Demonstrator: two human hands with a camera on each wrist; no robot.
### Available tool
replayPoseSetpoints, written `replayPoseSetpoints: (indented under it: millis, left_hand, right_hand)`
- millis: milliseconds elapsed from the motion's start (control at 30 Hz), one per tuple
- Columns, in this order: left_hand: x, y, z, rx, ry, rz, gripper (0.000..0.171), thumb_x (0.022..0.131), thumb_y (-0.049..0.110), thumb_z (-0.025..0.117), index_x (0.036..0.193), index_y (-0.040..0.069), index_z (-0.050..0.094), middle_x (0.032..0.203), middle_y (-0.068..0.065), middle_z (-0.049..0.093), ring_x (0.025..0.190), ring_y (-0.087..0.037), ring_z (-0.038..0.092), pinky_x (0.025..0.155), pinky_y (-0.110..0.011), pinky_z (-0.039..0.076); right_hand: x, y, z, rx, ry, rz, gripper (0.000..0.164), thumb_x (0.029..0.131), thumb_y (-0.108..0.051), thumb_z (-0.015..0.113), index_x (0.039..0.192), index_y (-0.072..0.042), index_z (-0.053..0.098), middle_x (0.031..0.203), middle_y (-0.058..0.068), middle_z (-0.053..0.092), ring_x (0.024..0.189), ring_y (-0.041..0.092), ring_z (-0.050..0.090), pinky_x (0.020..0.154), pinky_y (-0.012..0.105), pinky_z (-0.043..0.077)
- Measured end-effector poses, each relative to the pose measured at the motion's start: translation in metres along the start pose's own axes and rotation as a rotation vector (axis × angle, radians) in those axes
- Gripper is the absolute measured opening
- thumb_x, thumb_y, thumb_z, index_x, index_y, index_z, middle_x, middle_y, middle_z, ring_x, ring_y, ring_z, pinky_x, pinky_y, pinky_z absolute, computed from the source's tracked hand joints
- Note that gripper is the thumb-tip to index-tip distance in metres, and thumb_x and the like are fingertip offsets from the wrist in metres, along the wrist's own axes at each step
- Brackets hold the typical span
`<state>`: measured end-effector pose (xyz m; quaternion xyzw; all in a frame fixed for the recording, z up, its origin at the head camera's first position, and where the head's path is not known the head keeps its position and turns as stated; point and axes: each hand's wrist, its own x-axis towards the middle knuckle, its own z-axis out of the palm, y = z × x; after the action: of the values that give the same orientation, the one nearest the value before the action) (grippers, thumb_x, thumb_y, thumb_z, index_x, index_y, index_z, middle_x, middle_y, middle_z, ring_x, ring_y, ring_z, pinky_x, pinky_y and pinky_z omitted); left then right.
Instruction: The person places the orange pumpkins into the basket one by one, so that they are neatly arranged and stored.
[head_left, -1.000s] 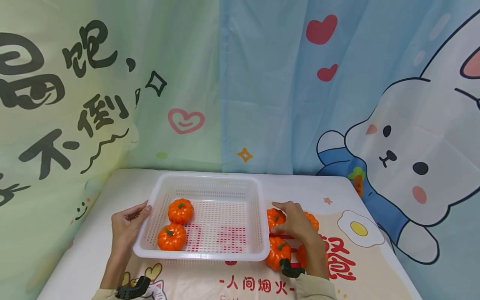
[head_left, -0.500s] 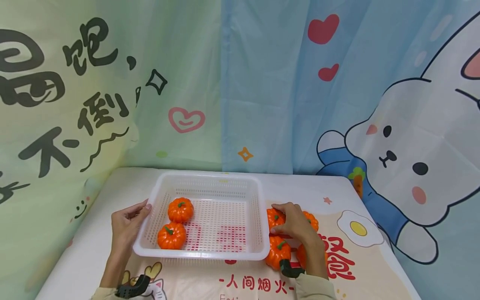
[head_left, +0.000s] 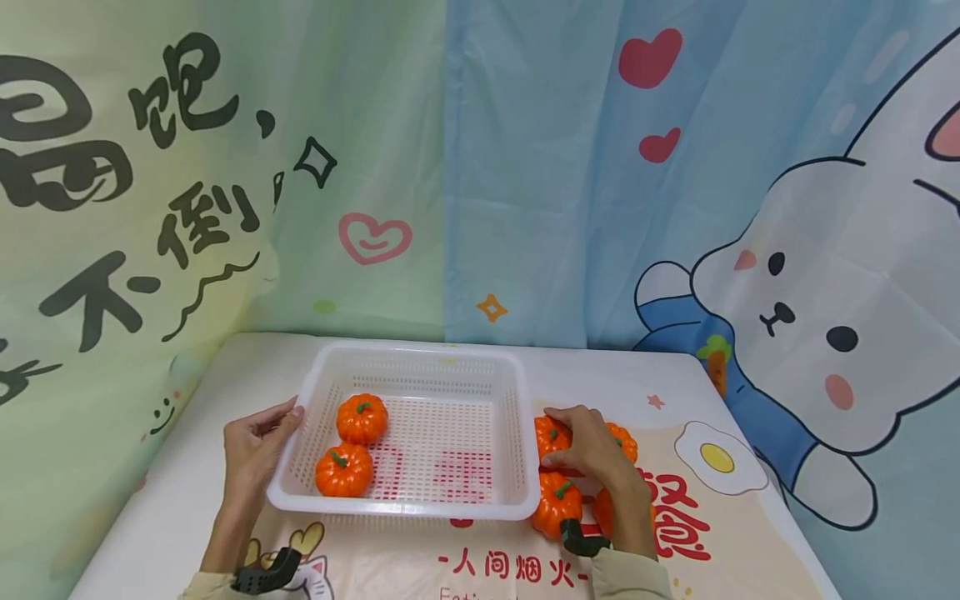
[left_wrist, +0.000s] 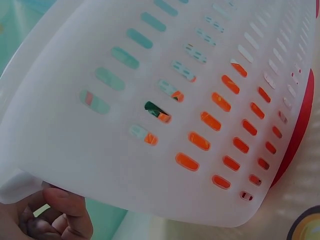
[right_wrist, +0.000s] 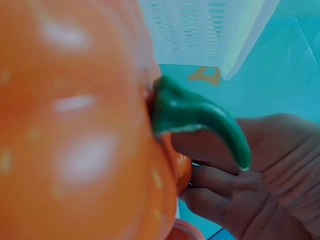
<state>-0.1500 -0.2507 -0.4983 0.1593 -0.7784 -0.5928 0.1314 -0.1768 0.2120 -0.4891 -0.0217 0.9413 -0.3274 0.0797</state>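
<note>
A white plastic basket (head_left: pixel 405 510) with slotted walls holds two toy pumpkins, one (head_left: pixel 362 418) behind the other (head_left: pixel 344 471), on its left side. My left hand (head_left: pixel 255 450) grips the basket's left rim, thumb on top. Right of the basket, my right hand (head_left: pixel 592 446) holds an orange pumpkin (head_left: pixel 550 435) between thumb and fingers; the hand partly covers it. Nearer to me, another pumpkin (head_left: pixel 555 508) stands by the basket's right front corner. In the right wrist view, a pumpkin (right_wrist: pixel 85 120) with a curved green stem (right_wrist: pixel 200 111) fills the left, partly hiding the held one (right_wrist: pixel 184 170).
Two more pumpkins, one farther back (head_left: pixel 624 440) and one nearer (head_left: pixel 603 510), are partly hidden by my right hand and forearm. A beige printed mat (head_left: pixel 735 533) lies on the white table (head_left: pixel 187 467). A printed curtain (head_left: pixel 517 167) hangs behind the table.
</note>
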Motion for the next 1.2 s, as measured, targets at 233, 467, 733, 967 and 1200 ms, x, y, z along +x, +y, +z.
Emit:
replayPoseSetpoints:
  millis: [233, 467, 733, 967, 1200]
  left_hand:
    - [-0.0004, 0.0001, 0.0002, -0.003, 0.000, 0.000, 0.038, 0.107, 0.023, 0.073, 0.137, 0.001, 0.074, 0.127, -0.018, 0.080, 0.079, 0.001, 0.070, 0.073, -0.017, 0.063]
    - [-0.0001, -0.0008, 0.0009, -0.007, 0.000, -0.002, 0.039, 0.106, 0.027, 0.074, 0.138, 0.004, 0.074, 0.136, -0.024, 0.075, 0.080, 0.000, 0.072, 0.074, -0.018, 0.063]
    - [-0.0010, 0.0003, 0.0009, -0.011, 0.003, 0.002, 0.040, 0.105, 0.029, 0.075, 0.137, 0.004, 0.075, 0.136, -0.022, 0.076, 0.080, 0.000, 0.074, 0.075, -0.018, 0.064]
    - [-0.0006, -0.0004, 0.0013, -0.012, 0.004, 0.003, 0.039, 0.106, 0.028, 0.075, 0.137, 0.004, 0.075, 0.136, -0.022, 0.076, 0.081, 0.001, 0.073, 0.075, -0.018, 0.064]
    - [0.0000, -0.0002, 0.0011, -0.003, 0.007, 0.006, 0.038, 0.106, 0.026, 0.074, 0.137, 0.003, 0.075, 0.133, -0.022, 0.077, 0.080, 0.001, 0.072, 0.075, -0.017, 0.063]
  right_hand:
    - [0.0002, 0.0009, 0.0000, -0.003, 0.003, 0.015, 0.077, 0.085, -0.022, 0.095, 0.155, -0.016, 0.063, 0.143, 0.013, 0.062, 0.134, 0.035, 0.052, 0.114, 0.062, 0.055]
    - [-0.0009, 0.0002, -0.0004, -0.005, 0.004, 0.025, 0.078, 0.085, -0.023, 0.095, 0.155, -0.017, 0.063, 0.145, 0.013, 0.061, 0.133, 0.034, 0.053, 0.114, 0.063, 0.054]
    - [-0.0002, 0.0020, -0.0003, 0.002, 0.006, 0.018, 0.079, 0.086, -0.021, 0.095, 0.157, -0.016, 0.061, 0.145, 0.014, 0.061, 0.135, 0.036, 0.052, 0.116, 0.064, 0.053]
    - [-0.0012, 0.0011, -0.0005, -0.005, 0.009, 0.021, 0.079, 0.085, -0.022, 0.095, 0.157, -0.016, 0.061, 0.145, 0.014, 0.061, 0.135, 0.036, 0.052, 0.115, 0.064, 0.054]
    - [-0.0026, -0.0015, -0.0025, 0.000, 0.008, 0.036, 0.078, 0.086, -0.022, 0.094, 0.157, -0.018, 0.061, 0.145, 0.014, 0.061, 0.135, 0.036, 0.053, 0.114, 0.062, 0.055]
